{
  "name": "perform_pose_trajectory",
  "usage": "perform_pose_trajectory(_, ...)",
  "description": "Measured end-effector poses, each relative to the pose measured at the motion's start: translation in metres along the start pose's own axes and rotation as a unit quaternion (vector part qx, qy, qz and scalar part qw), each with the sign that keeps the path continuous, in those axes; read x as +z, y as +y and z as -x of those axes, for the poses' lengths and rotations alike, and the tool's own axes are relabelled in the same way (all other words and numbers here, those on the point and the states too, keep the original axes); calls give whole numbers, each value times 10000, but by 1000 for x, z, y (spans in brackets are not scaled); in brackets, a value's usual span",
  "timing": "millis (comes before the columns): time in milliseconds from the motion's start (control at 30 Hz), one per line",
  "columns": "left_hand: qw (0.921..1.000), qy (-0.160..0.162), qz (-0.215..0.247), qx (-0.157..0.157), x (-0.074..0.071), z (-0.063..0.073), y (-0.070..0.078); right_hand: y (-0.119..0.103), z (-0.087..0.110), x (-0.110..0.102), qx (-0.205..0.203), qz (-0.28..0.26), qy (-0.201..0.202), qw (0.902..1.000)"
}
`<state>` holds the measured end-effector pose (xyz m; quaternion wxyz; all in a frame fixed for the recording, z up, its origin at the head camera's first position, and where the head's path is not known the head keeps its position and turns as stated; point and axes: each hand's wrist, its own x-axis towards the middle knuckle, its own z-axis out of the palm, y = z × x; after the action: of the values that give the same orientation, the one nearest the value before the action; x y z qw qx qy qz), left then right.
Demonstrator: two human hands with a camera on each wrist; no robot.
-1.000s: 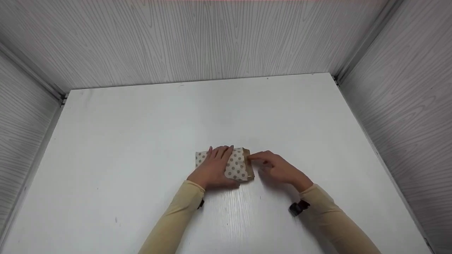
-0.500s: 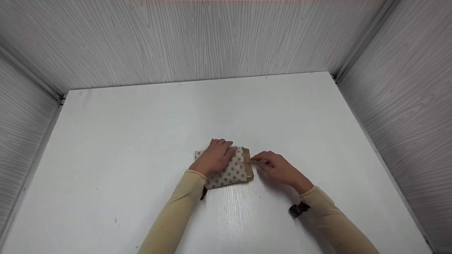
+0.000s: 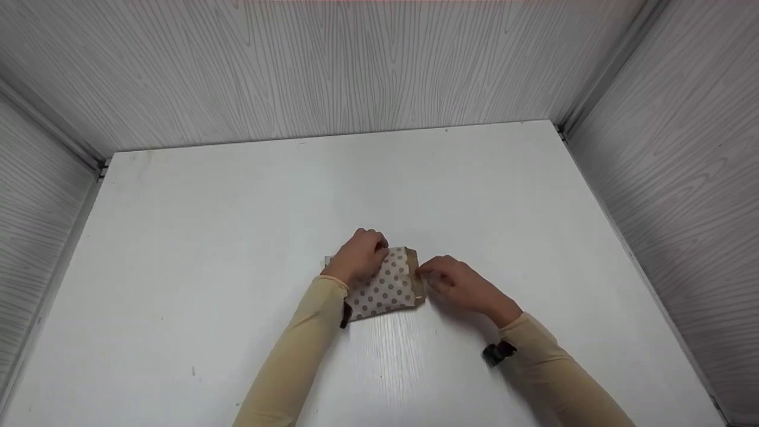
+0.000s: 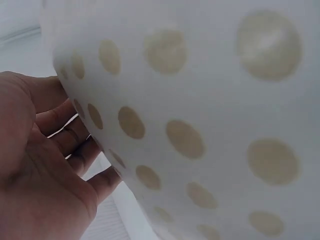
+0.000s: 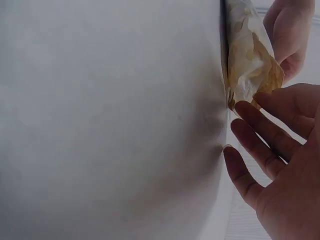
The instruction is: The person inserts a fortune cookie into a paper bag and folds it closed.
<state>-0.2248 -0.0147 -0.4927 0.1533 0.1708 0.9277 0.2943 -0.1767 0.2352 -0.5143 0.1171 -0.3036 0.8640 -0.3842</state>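
Note:
A flat paper bag [image 3: 388, 290], white with tan polka dots, lies on the white table, its brown end flap [image 3: 413, 264] at the right. My left hand [image 3: 359, 255] reaches across the left part of the bag and holds the far edge with curled fingers. In the left wrist view, the fingertips meet the edge of the dotted paper [image 4: 160, 135]. My right hand [image 3: 465, 286] pinches at the flap's outer edge with thumb and index finger. In the right wrist view, the right hand's other fingers [image 5: 250, 150] spread loosely below the crinkled bag end [image 5: 250, 65].
The white tabletop [image 3: 237, 207] extends around both hands. A grey wood-grain panel [image 3: 332, 65] stands along the back, with side panels [image 3: 682, 178] left and right. A small black device [image 3: 498, 353] sits at the right wrist.
The left hand has gone from lying flat over the bag to curling its fingers at the far edge. The right fingertips have shifted slightly down along the flap and closed in on it.

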Motion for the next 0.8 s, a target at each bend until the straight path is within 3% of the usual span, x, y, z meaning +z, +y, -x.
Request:
perform_pose_trajectory(167, 9994, 120, 323, -64, -1, 2, -1, -2, 3, -1, 72, -27, 58, 10000)
perform_pose_trajectory(333, 9926, 604, 1046, -88, -9, 4, -1, -2, 3, -2, 379, -182, 343, 9985)
perform_pose_trajectory(533, 9740, 1088, 1987, 37, -24, 9, 2, -5, -2, -5, 889, -467, 835, 9914)
perform_pose_trajectory(800, 9463, 1616, 2796, -121, -32, 15, 3, -12, -13, -9, 1286, -1134, 1330, 9762)
